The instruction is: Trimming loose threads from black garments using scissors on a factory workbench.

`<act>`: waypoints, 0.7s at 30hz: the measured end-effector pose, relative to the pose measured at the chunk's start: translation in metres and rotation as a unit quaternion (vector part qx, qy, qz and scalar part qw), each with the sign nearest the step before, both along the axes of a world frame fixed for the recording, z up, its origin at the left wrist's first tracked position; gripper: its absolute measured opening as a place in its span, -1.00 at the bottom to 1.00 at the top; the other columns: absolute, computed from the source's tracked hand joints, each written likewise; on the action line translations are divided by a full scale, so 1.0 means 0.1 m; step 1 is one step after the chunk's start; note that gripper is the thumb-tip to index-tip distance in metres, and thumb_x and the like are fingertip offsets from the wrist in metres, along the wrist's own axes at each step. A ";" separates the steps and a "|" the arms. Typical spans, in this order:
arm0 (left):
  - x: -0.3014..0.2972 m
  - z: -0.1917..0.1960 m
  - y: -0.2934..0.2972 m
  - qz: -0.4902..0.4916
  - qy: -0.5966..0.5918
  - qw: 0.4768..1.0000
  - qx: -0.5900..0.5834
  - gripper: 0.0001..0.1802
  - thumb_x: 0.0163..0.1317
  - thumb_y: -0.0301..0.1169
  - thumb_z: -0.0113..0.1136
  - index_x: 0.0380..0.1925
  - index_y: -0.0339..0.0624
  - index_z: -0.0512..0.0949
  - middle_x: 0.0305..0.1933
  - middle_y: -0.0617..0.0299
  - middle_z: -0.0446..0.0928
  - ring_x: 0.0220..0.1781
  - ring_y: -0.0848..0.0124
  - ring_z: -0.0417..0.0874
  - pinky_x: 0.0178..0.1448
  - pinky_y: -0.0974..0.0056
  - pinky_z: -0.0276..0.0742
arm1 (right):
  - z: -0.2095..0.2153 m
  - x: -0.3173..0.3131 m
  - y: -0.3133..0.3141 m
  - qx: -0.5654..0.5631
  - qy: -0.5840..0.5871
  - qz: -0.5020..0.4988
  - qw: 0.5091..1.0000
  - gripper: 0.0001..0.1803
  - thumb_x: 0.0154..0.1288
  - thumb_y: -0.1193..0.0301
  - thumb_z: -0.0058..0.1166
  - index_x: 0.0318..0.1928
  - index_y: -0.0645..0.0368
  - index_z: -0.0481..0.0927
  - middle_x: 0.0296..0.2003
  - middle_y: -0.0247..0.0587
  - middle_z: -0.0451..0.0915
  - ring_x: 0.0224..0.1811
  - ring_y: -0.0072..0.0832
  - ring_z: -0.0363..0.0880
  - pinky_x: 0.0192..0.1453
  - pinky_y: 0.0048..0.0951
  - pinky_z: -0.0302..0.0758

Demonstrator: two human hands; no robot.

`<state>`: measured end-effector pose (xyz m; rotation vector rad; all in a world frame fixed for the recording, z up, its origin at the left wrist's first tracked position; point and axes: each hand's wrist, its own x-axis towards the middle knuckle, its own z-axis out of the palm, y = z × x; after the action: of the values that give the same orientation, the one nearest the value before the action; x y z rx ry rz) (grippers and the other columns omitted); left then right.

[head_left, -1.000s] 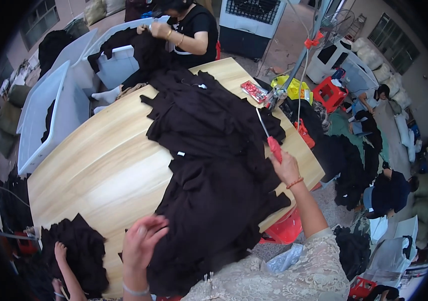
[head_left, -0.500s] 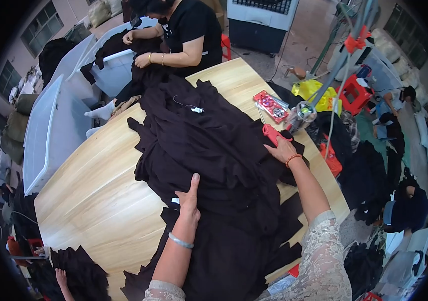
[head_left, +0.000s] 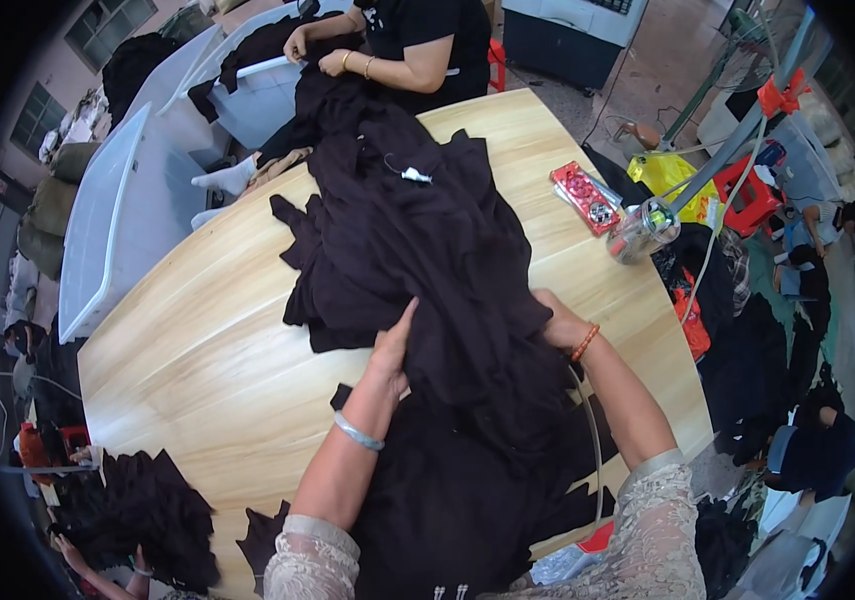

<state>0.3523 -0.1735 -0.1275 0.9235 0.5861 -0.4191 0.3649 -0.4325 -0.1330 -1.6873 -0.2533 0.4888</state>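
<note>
Since the earlier frame our right hand has come inward and now clutches the dark garment pile on the wooden table, left hand lying flat with fingers together (soft, limp cloth, best gathered by a fold).

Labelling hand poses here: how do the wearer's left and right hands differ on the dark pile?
The left hand lies open on top of the dark garment pile, fingers stretched flat and in full view; the right hand is pushed into the cloth, its fingers hidden. The left wrist carries a silver bangle, the right an orange bead bracelet. Both touch the same pile on the wooden table.
</note>
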 end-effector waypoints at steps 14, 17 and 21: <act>0.02 0.77 0.95 -0.151 -0.157 0.974 0.059 -0.18 0.19 -0.10 0.26 0.31 -0.40 0.24 0.32 -0.10 0.35 0.33 0.11 0.40 0.40 0.12 0.32 | 2.14 -0.83 0.19 -0.028 -0.147 -0.057 0.987 -0.45 0.38 0.55 -0.04 0.33 0.25 0.16 0.29 -0.06 0.30 0.28 -0.34 0.36 0.31 -0.31 0.37; -0.12 1.01 1.06 -0.194 -0.168 0.964 0.069 -0.17 0.16 -0.11 0.30 0.30 -0.40 0.24 0.31 -0.09 0.35 0.32 0.11 0.40 0.40 0.13 0.32 | 2.42 -1.45 0.09 0.016 -0.169 -0.012 0.985 -0.44 0.36 0.55 0.01 0.32 0.28 0.19 0.28 0.00 0.31 0.29 -0.34 0.36 0.32 -0.31 0.36; -0.92 1.53 2.08 -0.266 -0.225 0.933 0.086 -0.15 0.11 -0.13 0.35 0.29 -0.41 0.25 0.30 -0.09 0.37 0.32 0.12 0.41 0.39 0.14 0.32 | 2.84 -2.39 0.77 0.071 -0.139 0.023 0.988 -0.31 0.05 0.55 0.31 0.22 0.35 0.32 -0.02 -0.13 0.55 -0.03 -0.35 0.59 0.09 -0.38 0.51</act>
<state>0.2600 0.0340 0.0258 1.3028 -0.0629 -0.6213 0.1262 -0.3557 0.1513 -1.6102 -0.5181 0.2611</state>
